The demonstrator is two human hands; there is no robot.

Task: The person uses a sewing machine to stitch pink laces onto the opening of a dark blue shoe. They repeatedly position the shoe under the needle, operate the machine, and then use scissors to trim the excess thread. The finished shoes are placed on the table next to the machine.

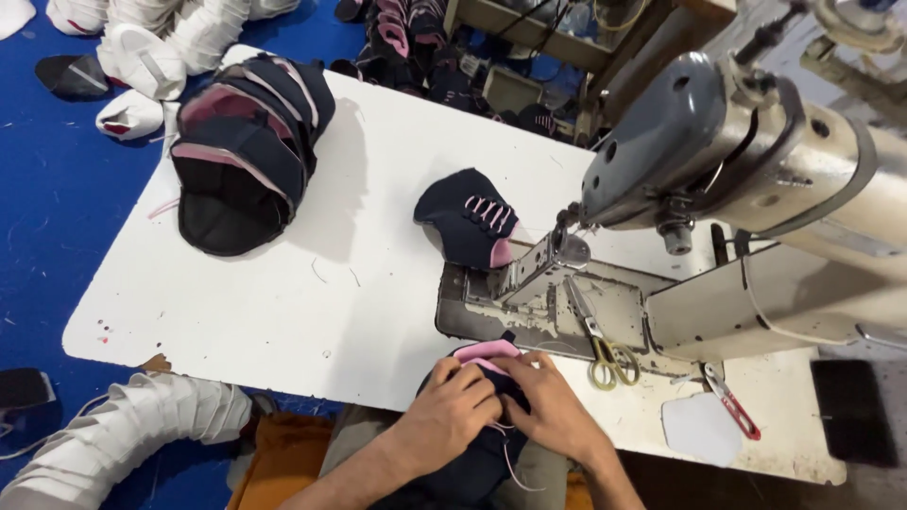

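Note:
Both my hands grip a dark navy shoe upper with pink trim (487, 351) at the near edge of the white table (283, 312). My left hand (452, 408) holds its left side; my right hand (552, 406) pinches its right side, fingers touching the left hand. Most of that piece is hidden under my hands and hangs over my lap. Another navy upper with pink laces (470, 219) lies on the table beside the post of the sewing machine (737, 161). The machine's needle area (567, 247) is just beyond my hands.
A stack of navy and pink uppers (241, 151) sits at the table's far left. Yellow-handled scissors (605, 354) and red thread snips (732, 401) lie on the machine bed. Piles of white uppers (123, 439) rest on the blue floor (57, 217).

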